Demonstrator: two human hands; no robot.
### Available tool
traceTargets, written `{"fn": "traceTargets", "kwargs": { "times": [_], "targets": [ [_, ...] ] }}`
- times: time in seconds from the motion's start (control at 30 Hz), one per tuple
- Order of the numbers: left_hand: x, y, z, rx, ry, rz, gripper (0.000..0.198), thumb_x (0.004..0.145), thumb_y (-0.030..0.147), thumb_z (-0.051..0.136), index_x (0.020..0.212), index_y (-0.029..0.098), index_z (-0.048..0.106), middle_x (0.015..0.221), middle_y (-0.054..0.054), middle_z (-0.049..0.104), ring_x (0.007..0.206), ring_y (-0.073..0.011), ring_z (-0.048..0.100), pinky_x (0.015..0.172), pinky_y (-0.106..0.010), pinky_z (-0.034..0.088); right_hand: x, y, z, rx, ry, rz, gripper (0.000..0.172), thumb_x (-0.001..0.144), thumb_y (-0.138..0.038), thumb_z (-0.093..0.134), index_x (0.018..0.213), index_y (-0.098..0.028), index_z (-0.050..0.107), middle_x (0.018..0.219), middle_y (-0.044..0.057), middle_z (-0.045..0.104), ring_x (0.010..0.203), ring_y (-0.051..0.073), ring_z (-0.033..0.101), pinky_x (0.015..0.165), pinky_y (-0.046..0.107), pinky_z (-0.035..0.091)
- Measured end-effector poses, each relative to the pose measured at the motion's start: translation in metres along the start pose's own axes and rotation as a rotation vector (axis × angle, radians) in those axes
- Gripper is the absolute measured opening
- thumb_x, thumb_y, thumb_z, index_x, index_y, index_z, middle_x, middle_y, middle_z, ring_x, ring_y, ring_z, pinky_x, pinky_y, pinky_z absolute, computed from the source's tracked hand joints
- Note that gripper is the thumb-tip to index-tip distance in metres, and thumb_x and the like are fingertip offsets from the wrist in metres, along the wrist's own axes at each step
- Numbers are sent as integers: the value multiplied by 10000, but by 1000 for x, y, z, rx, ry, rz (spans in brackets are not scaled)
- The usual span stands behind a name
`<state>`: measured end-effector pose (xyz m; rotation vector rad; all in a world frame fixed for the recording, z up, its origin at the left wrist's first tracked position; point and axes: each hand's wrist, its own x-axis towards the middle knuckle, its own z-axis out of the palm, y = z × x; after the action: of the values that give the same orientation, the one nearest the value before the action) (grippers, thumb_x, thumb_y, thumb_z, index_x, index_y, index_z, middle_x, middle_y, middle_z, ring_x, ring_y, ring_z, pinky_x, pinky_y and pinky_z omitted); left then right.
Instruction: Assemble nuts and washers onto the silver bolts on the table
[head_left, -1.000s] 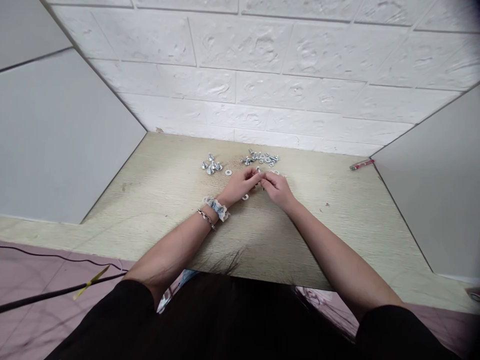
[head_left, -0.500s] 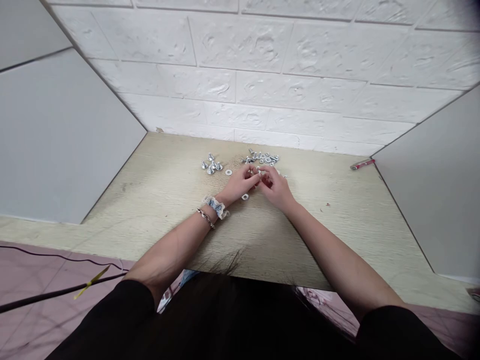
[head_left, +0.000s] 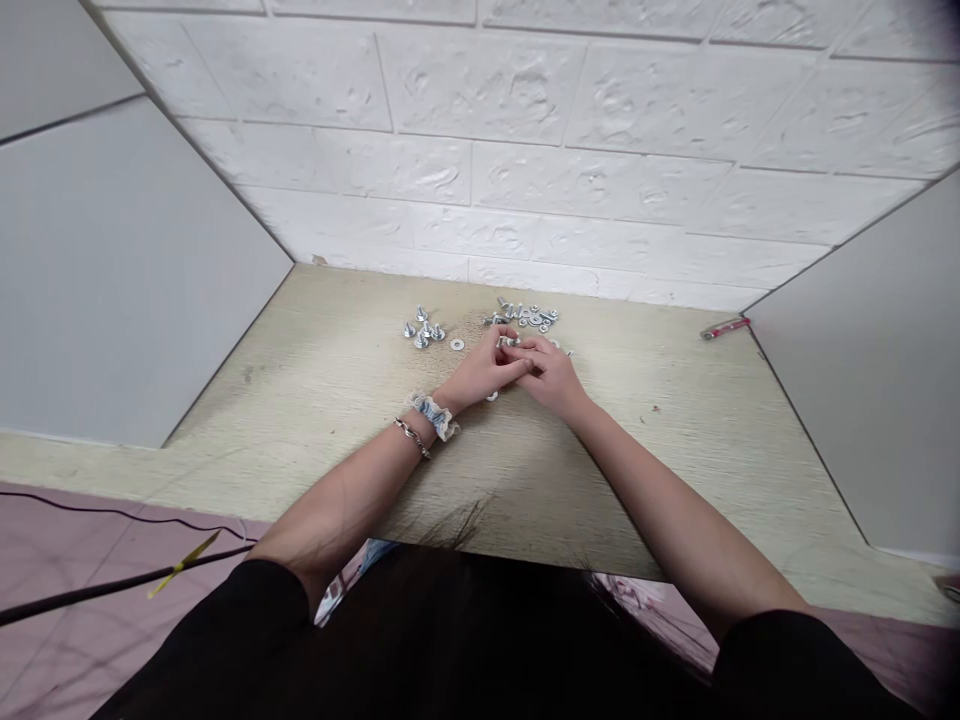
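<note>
My left hand point(head_left: 487, 372) and my right hand point(head_left: 551, 378) meet over the table, fingertips touching. Between them shows a small silver bolt point(head_left: 508, 342), partly covered by the fingers. Both hands are closed around it; whether a nut or washer sits on it is hidden. A flat washer point(head_left: 457, 345) lies just left of my left hand, and another washer point(head_left: 492, 396) peeks out below the hands. Further left, several bolts with washers on them point(head_left: 422, 330) stand head-down in a group. Behind my hands is a loose pile of bolts, nuts and washers point(head_left: 534, 317).
The pale wooden table point(head_left: 315, 340) runs back to a white brick-patterned wall point(head_left: 517, 180). Grey panels point(head_left: 142, 270) close it in at left and right. A red-handled tool point(head_left: 724, 329) lies by the right panel. Dark cables point(head_left: 112, 595) hang at lower left.
My fingers have shifted around the bolt: the left thumb now reaches further right across the right fingers, and more of the bolt shows. The lower washer is more covered.
</note>
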<state>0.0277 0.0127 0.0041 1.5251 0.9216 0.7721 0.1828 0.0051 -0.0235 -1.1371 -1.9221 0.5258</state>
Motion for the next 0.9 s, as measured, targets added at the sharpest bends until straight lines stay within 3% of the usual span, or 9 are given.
{"fn": "traceTargets", "kwargs": {
  "times": [0.17, 0.37, 0.5, 0.57, 0.7, 0.9],
  "targets": [
    [1, 5, 1, -159, 24, -54, 331, 813, 282, 596, 1057, 193, 392, 632, 59, 537, 498, -60, 470, 488, -195, 352, 0, -5, -4, 95, -27, 27, 271, 775, -318, 589, 1000, -225, 707, 969, 57, 628, 869, 183, 582, 702, 307, 491],
    [6, 6, -3, -225, 188, -118, 225, 847, 293, 569, 984, 178, 431, 593, 44, 543, 495, -70, 501, 505, -195, 387, 2, -6, -5, 197, 77, 123, 262, 751, -355, 581, 913, -189, 703, 902, 61, 631, 764, 168, 561, 621, 297, 457],
    [7, 6, -4, -263, 242, -144, 209, 864, 318, 546, 976, 178, 439, 621, 24, 584, 491, -65, 509, 517, -186, 407, 2, -8, -6, 187, 132, 142, 178, 728, -276, 509, 598, -186, 594, 670, 23, 569, 662, 148, 511, 611, 290, 417],
    [7, 6, -4, -263, 249, -153, 219, 861, 333, 551, 976, 181, 443, 624, 22, 588, 492, -65, 511, 516, -182, 407, 2, -10, -6, 176, 123, 147, 176, 709, -248, 487, 543, -191, 498, 583, -3, 499, 607, 133, 470, 594, 281, 391],
    [7, 6, -3, -245, 228, -146, 218, 851, 340, 564, 961, 184, 457, 613, 35, 564, 499, -66, 514, 517, -180, 405, 1, -12, -4, 149, 112, 200, 146, 699, -263, 538, 614, -198, 438, 576, -37, 455, 561, 105, 411, 569, 256, 360],
    [6, 5, -3, -166, 145, -117, 197, 850, 289, 552, 991, 178, 470, 612, 45, 536, 502, -68, 498, 512, -193, 393, 1, -11, 0, 180, 106, 257, 198, 719, -348, 604, 770, -202, 480, 632, -44, 509, 562, 97, 455, 557, 240, 377]
  ]
}}
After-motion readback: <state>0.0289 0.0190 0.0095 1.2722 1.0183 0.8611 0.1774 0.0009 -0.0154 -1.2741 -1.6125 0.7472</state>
